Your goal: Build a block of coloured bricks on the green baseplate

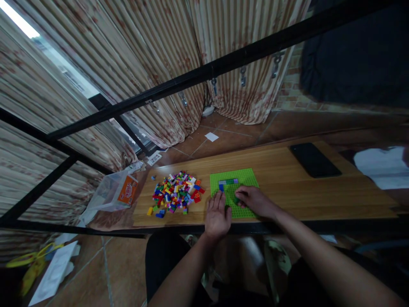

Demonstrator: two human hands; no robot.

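A bright green studded baseplate lies on the wooden table. Across its upper part runs a short row of toy building bricks, pale, green and lilac, with a blue brick at the row's left end. My left hand rests flat over the plate's left edge, fingers stretched out just below the blue brick. Over the right half of the plate, my right hand is closed in a pinch. A small dark green brick shows at its fingertips, partly hidden by them.
Left of the plate is a loose heap of coloured bricks. A black phone or tablet lies toward the table's right end. Past the left end stands a clear plastic bin with an orange label. Black metal bars cross beyond the table, before curtains.
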